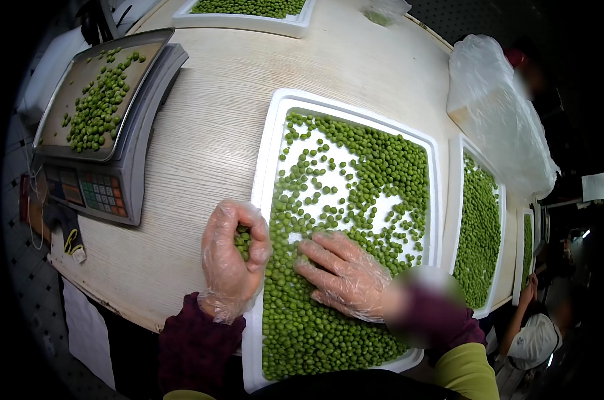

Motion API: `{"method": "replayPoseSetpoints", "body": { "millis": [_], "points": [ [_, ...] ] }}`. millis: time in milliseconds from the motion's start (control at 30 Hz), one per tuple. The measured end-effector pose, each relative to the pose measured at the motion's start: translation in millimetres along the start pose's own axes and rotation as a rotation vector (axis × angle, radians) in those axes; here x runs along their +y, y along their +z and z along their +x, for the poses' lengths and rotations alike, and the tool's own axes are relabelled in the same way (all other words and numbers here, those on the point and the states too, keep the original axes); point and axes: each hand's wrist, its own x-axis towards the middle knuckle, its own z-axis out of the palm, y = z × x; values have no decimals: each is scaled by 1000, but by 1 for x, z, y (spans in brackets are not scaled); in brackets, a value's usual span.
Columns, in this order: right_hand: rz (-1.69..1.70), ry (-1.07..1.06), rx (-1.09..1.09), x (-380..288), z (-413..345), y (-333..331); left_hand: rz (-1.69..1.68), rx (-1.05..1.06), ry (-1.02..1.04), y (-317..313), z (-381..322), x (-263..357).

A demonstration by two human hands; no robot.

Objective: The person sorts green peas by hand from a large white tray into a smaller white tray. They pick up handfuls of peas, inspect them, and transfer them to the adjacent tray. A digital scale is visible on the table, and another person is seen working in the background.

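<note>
Green peas (327,330) lie in a white foam tray (434,200), thick at the near end and right side, sparser at upper left, where the white bottom shows. My left hand (234,255), in a clear plastic glove, is curled around several peas at the tray's left rim. My right hand (344,275), gloved too, rests palm down on the peas near the tray's middle, fingers pointing left and slightly spread. Whether peas are under its palm is hidden.
A digital scale (159,95) with loose peas on its metal pan stands at left. Other foam trays of peas (477,230) line the right side, and one (242,22) stands at the far edge. A large clear plastic bag (499,120) lies at upper right. A person (534,335) is at lower right.
</note>
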Motion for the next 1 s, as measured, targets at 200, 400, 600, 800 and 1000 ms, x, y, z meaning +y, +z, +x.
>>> {"method": "replayPoseSetpoints", "body": {
  "millis": [200, 400, 600, 800, 1000],
  "points": [
    [93, -46, -30, -21, -21, -1, -35, -15, -18, -6, 0, -2],
    [159, 2, -82, -31, -33, 0, -47, -30, -19, -6, 0, -1],
    [262, -33, -120, -32, -34, -4, -46, -17, -17, -6, 0, 0],
    [293, -38, -86, -34, -34, -8, -48, -29, -17, -8, 1, -2],
    [280, -73, -46, -35, -32, -10, -45, 11, -9, 0, 0, 0]
  ]
}}
